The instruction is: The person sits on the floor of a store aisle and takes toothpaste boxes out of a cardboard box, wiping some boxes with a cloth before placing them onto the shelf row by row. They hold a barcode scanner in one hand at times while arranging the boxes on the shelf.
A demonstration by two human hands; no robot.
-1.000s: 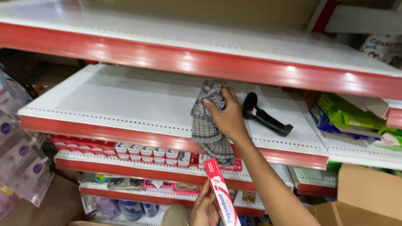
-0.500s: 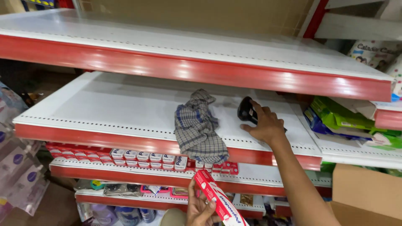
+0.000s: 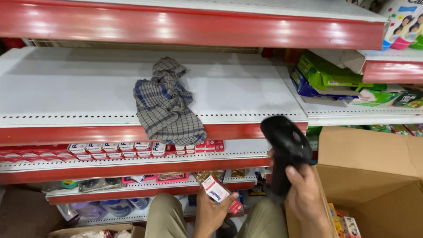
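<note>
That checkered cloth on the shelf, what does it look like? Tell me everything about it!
The checkered cloth is a soft woven rag with grey, cream and blue checks. It lies crumpled and bunched on the white perforated shelf, its top end twisted into a knot-like lump. Its lower end hangs over the shelf's red front edge, above the row of small red and white boxes. Neither of the hands touches it; only the shelf holds it up.

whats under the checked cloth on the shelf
The checked cloth lies on the white shelf, its lower edge hanging over the red front lip. Whatever lies beneath its folds is covered.
</note>
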